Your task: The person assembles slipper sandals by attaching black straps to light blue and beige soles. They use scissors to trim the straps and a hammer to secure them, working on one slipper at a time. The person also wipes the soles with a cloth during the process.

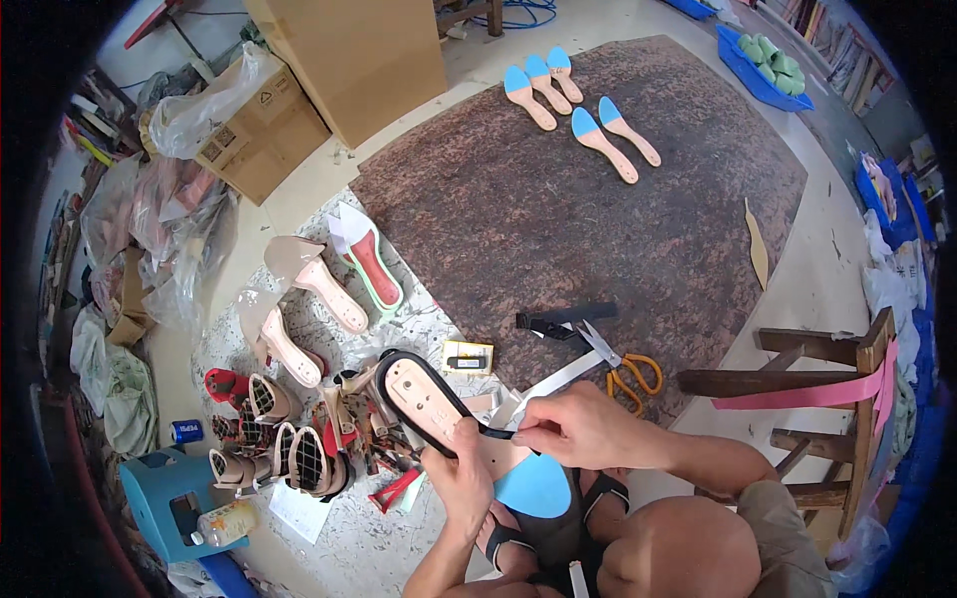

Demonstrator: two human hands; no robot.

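Orange-handled scissors (623,367) (on mat (598,219))

light: bright, even daylight | shadows: soft, faint | focus: sharp centre | edges: fisheye bending, black vignette

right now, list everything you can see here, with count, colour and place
shoe insole: one, tan with a black strip round its edge, held in both hands
black strip: one, pinched at the insole's edge
scissors: one, orange handles, on the mat by the right hand
insoles with blue heels: five, tan and blue, far end of the mat
mat: one, dark brown speckled, on the floor
part-made shoes: a pile, mixed colours, left of the hands
cardboard boxes: two, brown, upper left
wooden stool: one, brown, right
blue stool: one, lower left
left hand: grip on the insole from below
right hand: grip pinching the strip
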